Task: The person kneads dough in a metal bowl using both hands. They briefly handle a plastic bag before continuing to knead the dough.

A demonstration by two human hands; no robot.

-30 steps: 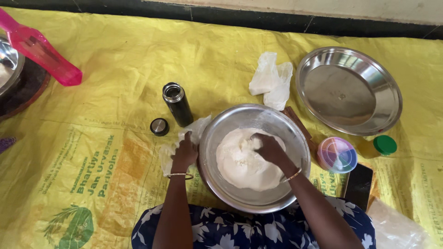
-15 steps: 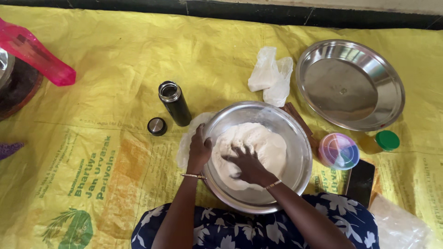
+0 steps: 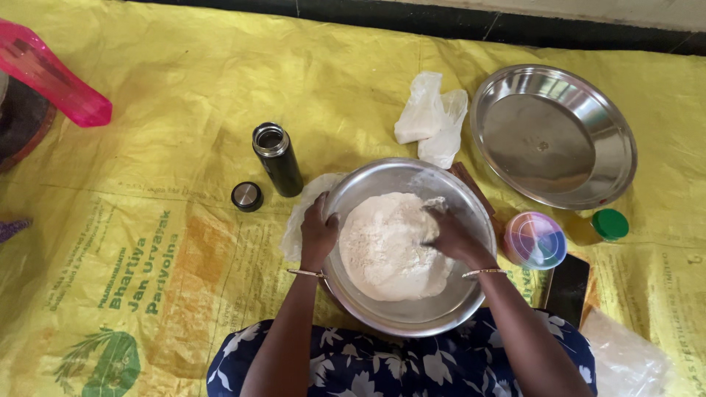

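Observation:
A steel mixing bowl [image 3: 412, 316] sits in front of me on a yellow sheet, holding a mound of white flour [image 3: 382, 246]. My left hand [image 3: 318, 231] grips the bowl's left rim, thumb inside. My right hand [image 3: 454, 237] is inside the bowl at the right edge of the flour, fingers curled into it and dusted white. Both wrists carry thin bangles.
A black flask [image 3: 278, 158] stands open left of the bowl, its cap [image 3: 247, 196] beside it. White plastic bags [image 3: 432, 117] lie behind. A large steel plate [image 3: 553, 136], round multicoloured box [image 3: 535, 240], green lid [image 3: 610, 224], dark phone [image 3: 568, 290] are on the right. A pink plastic object [image 3: 51, 73] is far left.
My right hand has moved from the bowl's lower middle to the right side of the flour. The left hand stays on the rim.

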